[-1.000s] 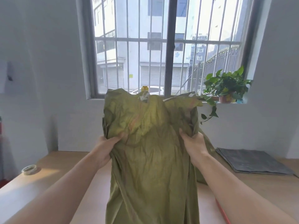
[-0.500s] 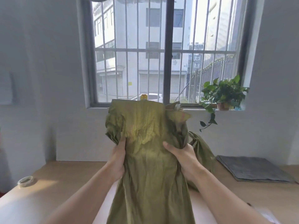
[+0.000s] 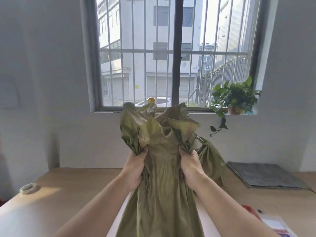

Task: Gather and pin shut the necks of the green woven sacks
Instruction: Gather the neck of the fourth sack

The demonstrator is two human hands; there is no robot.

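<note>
Fingers (image 3: 139, 156) of the left hand (image 3: 135, 168) curl tightly round a bunched fold of the green woven sack (image 3: 162, 194) at the centre of the frame. The right hand (image 3: 191, 166) clenches the opposite fold in the same way. The two hands sit close together with a narrow strip of cloth between them. Above the hands the sack's mouth flares in crumpled flaps in front of the window sill (image 3: 109, 111). Below them the body hangs in long pleats to the bottom edge of the frame, over the wooden table (image 3: 71, 190).

A second green sack (image 3: 211, 156) lies just behind the right hand, right of centre, its neck drawn narrow. A roll of clear tape (image 3: 28, 188) sits on the table at the left edge. A stack of grey sheets (image 3: 263, 175) lies at the right. A potted trailing plant (image 3: 236, 98) stands on the sill at the barred window's (image 3: 171, 53) right end. Something red (image 3: 249, 210) and some printed paper (image 3: 277, 226) lie at the lower right.
</note>
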